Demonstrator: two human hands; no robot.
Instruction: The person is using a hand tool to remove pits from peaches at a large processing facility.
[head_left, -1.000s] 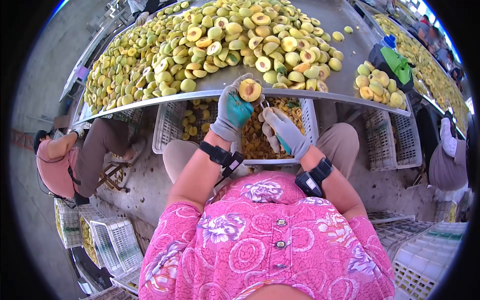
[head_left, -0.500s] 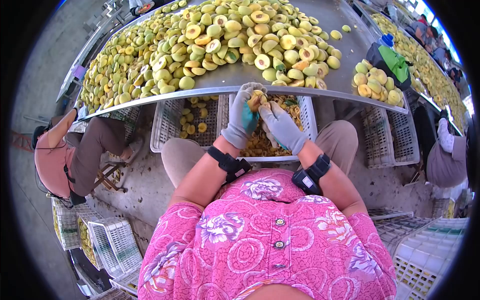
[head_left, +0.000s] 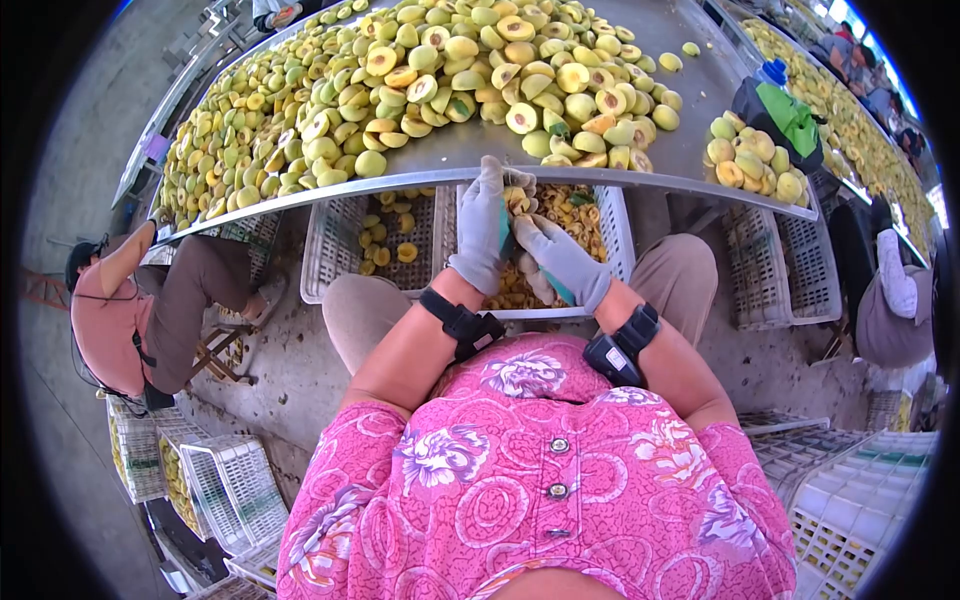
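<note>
My left hand (head_left: 483,228), in a grey and teal glove, grips a yellow-green stone fruit half (head_left: 517,198) just below the table edge. My right hand (head_left: 566,262), gloved in grey, has its fingers closed and pressed against the near side of that fruit. Whatever is between those fingers is hidden. Beneath both hands stands a white crate (head_left: 618,232) with many yellow-brown fruit scraps (head_left: 585,222) in it. On the metal table (head_left: 445,153) ahead lies a large pile of halved stone fruit (head_left: 470,75).
A second crate (head_left: 322,250) with some fruit halves stands at the left. A small fruit heap (head_left: 750,165) and a dark bag (head_left: 755,110) with green cloth lie at the table's right. People sit on both sides; stacked crates (head_left: 235,490) stand behind.
My left hand's fingers have straightened upward around the fruit. My right hand has dropped slightly lower and shifted a little left.
</note>
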